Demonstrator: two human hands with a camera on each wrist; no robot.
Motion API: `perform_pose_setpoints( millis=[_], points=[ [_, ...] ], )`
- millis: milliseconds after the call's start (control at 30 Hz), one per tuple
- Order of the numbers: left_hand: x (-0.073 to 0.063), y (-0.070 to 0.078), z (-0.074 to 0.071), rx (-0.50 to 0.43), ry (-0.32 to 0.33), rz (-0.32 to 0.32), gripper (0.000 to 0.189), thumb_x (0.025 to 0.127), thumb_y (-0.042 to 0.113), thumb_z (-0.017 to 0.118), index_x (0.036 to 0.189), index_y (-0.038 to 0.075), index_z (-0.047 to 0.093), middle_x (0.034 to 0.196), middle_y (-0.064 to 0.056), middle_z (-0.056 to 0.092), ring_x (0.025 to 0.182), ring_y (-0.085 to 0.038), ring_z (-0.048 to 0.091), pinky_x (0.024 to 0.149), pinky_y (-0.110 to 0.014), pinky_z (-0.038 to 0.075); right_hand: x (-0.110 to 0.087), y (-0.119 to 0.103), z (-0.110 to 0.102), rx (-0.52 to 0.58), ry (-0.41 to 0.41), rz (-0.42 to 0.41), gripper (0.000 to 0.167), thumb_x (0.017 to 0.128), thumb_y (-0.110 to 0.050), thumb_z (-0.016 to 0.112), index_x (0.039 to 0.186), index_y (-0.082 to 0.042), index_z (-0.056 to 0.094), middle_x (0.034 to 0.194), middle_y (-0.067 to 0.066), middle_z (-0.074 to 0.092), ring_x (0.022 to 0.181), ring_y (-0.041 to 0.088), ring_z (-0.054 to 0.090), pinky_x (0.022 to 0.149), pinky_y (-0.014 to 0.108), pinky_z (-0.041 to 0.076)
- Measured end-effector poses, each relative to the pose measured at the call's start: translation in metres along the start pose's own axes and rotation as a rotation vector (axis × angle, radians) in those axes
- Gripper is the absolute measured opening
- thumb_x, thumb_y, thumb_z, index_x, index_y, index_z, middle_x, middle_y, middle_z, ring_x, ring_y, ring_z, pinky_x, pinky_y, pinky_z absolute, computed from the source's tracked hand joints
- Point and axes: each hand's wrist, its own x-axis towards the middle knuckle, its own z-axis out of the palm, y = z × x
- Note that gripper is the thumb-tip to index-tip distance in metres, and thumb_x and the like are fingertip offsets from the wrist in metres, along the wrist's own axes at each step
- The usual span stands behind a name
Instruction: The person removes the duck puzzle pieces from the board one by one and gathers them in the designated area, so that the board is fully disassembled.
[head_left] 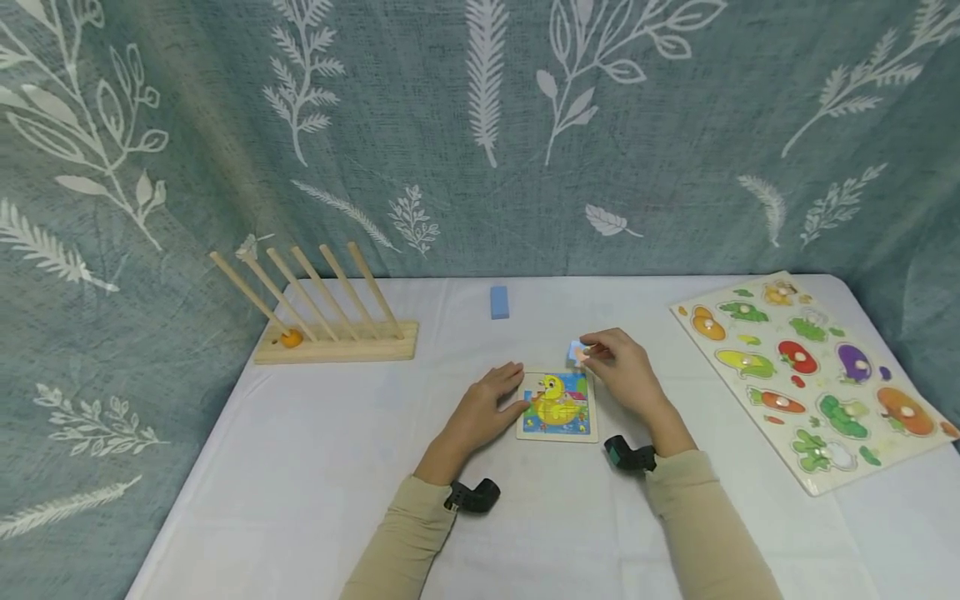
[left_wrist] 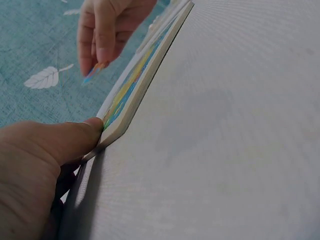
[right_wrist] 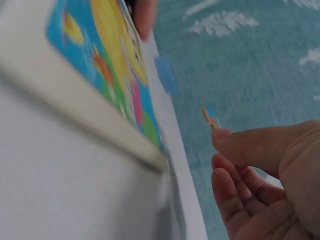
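Observation:
A square wooden jigsaw puzzle [head_left: 557, 407] with a yellow duck on blue lies flat on the table in front of me. My left hand [head_left: 486, 410] rests against its left side, the thumb [left_wrist: 82, 137] touching the frame near a corner. At the puzzle's upper right, raised off the table, my right hand [head_left: 624, 371] pinches a small puzzle piece [head_left: 577, 353] between thumb and fingertips. In the right wrist view the piece [right_wrist: 210, 116] appears nearly edge-on, with light wood and blue showing.
A blue block [head_left: 499, 302] lies near the table's back edge. At the left back stands a wooden peg rack [head_left: 337, 352] with an orange bead [head_left: 291, 338] on one rod. On the right lies a vegetable knob-puzzle board [head_left: 813, 375]. A patterned curtain [head_left: 420, 125] hangs behind.

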Motion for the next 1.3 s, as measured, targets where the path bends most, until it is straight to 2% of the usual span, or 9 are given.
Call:
perform_pose_setpoints(
  millis=[233,500,1033,1300],
  points=[
    [0.001,0.000,0.002,0.006,0.002,0.005,0.054,0.091,0.027,0.065,0.135,0.000,0.050,0.144,-0.012,0.046,0.136,-0.029,0.040,0.117,-0.040,0.031,0.005,0.023,-0.022,-0.056,0.014,0.087,0.033,0.091,-0.007,0.062,0.123,0.002,0.059,0.117,0.019,0.056,0.104,0.033,0.060,0.091,0.044,0.054],
    [0.000,-0.001,0.001,0.005,0.011,0.002,0.053,0.091,0.026,0.065,0.135,0.000,0.051,0.144,-0.012,0.046,0.136,-0.029,0.040,0.117,-0.040,0.031,0.017,0.041,-0.030,-0.097,-0.015,0.110,0.032,0.093,-0.010,0.060,0.123,0.002,0.059,0.113,0.020,0.057,0.102,0.033,0.060,0.089,0.044,0.054],
    [0.000,0.001,0.000,0.003,0.008,-0.005,0.054,0.090,0.027,0.065,0.135,0.001,0.051,0.144,-0.011,0.046,0.136,-0.028,0.040,0.117,-0.040,0.031,0.029,0.048,-0.029,-0.110,-0.072,0.087,0.029,0.094,-0.007,0.057,0.121,0.003,0.061,0.117,0.021,0.054,0.104,0.033,0.056,0.093,0.046,0.050],
    [-0.001,0.001,0.001,0.002,0.007,-0.011,0.054,0.090,0.028,0.065,0.135,0.001,0.051,0.144,-0.010,0.046,0.136,-0.027,0.040,0.117,-0.039,0.030,0.027,0.047,-0.032,-0.101,-0.098,0.113,0.039,0.093,-0.008,0.057,0.130,0.003,0.053,0.123,0.022,0.052,0.110,0.035,0.055,0.097,0.047,0.049]
  ],
)
